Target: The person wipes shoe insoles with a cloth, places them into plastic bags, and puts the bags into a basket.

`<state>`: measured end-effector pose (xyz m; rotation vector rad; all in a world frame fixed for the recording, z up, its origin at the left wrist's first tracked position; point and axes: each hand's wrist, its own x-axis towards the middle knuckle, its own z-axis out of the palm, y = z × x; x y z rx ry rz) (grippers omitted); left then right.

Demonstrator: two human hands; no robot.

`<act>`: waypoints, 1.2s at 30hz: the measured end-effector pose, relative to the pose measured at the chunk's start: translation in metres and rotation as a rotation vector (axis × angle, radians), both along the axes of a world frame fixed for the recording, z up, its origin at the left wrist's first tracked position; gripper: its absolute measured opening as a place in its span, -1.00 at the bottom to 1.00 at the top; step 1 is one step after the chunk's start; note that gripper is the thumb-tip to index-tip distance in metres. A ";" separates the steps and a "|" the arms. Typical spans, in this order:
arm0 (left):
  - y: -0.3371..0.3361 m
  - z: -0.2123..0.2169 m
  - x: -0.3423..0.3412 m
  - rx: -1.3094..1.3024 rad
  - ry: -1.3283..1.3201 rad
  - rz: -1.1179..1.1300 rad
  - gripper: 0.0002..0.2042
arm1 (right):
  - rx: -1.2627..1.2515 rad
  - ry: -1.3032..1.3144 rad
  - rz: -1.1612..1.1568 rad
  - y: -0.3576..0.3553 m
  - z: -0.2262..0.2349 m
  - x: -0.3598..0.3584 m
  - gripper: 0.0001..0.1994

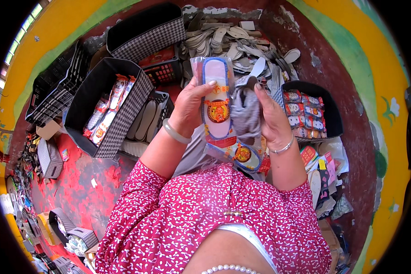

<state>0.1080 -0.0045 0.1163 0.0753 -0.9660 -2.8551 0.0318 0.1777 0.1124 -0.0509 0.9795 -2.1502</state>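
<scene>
My left hand [191, 101] is closed on a clear plastic bag holding a pair of insoles [216, 82], its thumb pressed across the front. The upright insole is pale with a blue stitched edge and a round red and gold picture. Below it, a second decorated insole [247, 156] lies slanted toward my right wrist. My right hand [273, 119] holds a crumpled grey striped cloth [246, 114] against the bag's right side, thumb up. Its other fingers are partly hidden behind the cloth and bag.
A heap of loose insoles [242, 45] lies ahead against the wall. To the left, a houndstooth bin [131, 107] holds packaged insoles, near black crates [55, 98]. A dark bin [335, 121] of stacked packs stands right, above assorted packets [324, 176].
</scene>
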 end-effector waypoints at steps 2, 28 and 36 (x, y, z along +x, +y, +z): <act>-0.005 0.001 0.002 -0.006 0.005 -0.003 -0.57 | -0.104 0.031 0.165 0.007 0.009 0.007 -0.70; -0.011 0.012 0.003 -0.116 0.029 0.045 -0.59 | -0.065 0.062 0.331 0.007 0.012 0.019 -0.63; -0.004 0.020 0.004 -0.103 0.032 0.001 -0.58 | 0.114 0.194 0.400 0.004 -0.006 0.016 -0.82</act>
